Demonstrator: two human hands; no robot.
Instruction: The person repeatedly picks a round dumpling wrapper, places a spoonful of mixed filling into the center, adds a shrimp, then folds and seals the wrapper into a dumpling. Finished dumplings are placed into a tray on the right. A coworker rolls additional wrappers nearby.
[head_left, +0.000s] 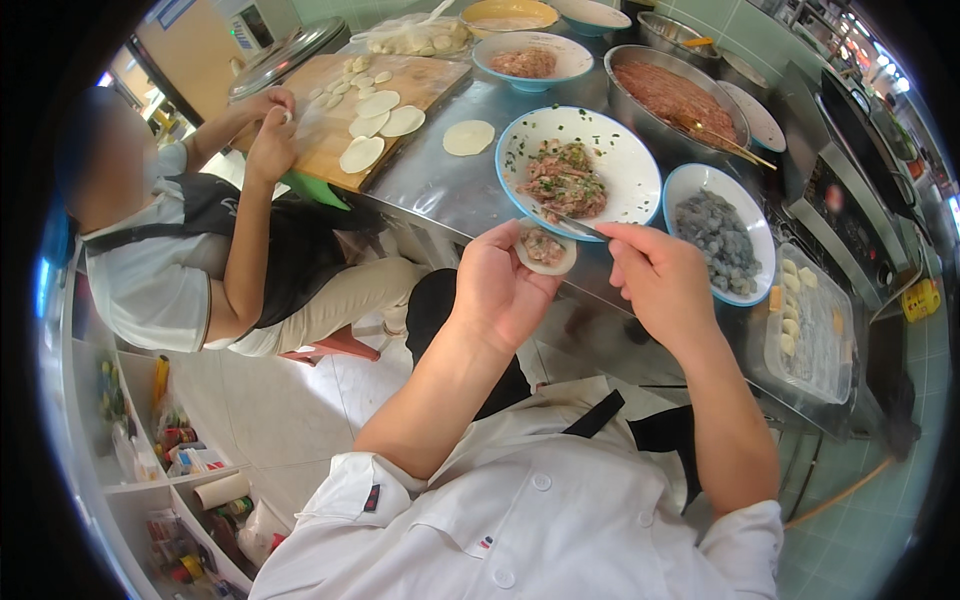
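Note:
On the fingers of my left hand (504, 289) lies a round dough wrapper (562, 262) with minced meat filling (541, 247) at its middle. My right hand (660, 281) grips a thin metal utensil (574, 223), whose tip is near the rim of a white bowl with a blue edge (634, 184). That bowl holds meat mixed with chopped greens (564, 180). Beside my right hand stands a bowl of peeled raw shrimp (716, 240). One flat wrapper (468, 138) lies on the steel table left of the meat bowl.
A co-worker (180, 247) sits at left, hands over a wooden board (300, 142) with wrappers and dough pieces. A steel basin of minced meat (675, 94) and a smaller meat bowl (532, 64) stand behind. At right are a plastic tray with dumplings (814, 337) and a cooker (851, 214).

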